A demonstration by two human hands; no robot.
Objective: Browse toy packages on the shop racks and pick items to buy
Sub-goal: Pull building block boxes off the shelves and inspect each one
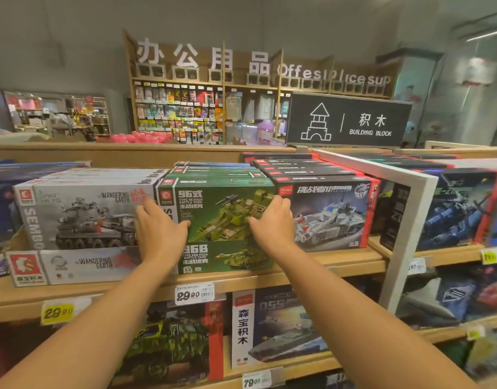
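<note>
Hands on the green cardboard box printed with a tank and "96" (227, 211), which stands upright on the top wooden shelf (311, 265) of the rack. Left hand (160, 231) lies against the box's left edge, fingers (146, 211) fairly straight and spread, thumb across the box front. Right hand (272, 223) lies on the right edge, fingers (281, 203) bent over the seam with the neighbouring box, thumb on the front. Cannot tell whether either hand truly grips or only presses. A second green tank box marked "96B" (227, 256) sits just below and in front, touching it. Grey-white box with an armoured vehicle and "WANDERING EARTH" (81, 214) stands just left; dark box with a white tank and red edges (328, 214) just right. White price tag reading 29.90 (195, 294) clips on the shelf edge below, yellow price tag (58, 313) further left. Black sign reading "BUILDING BLOCK" (348, 120) stands above the rack.
</note>
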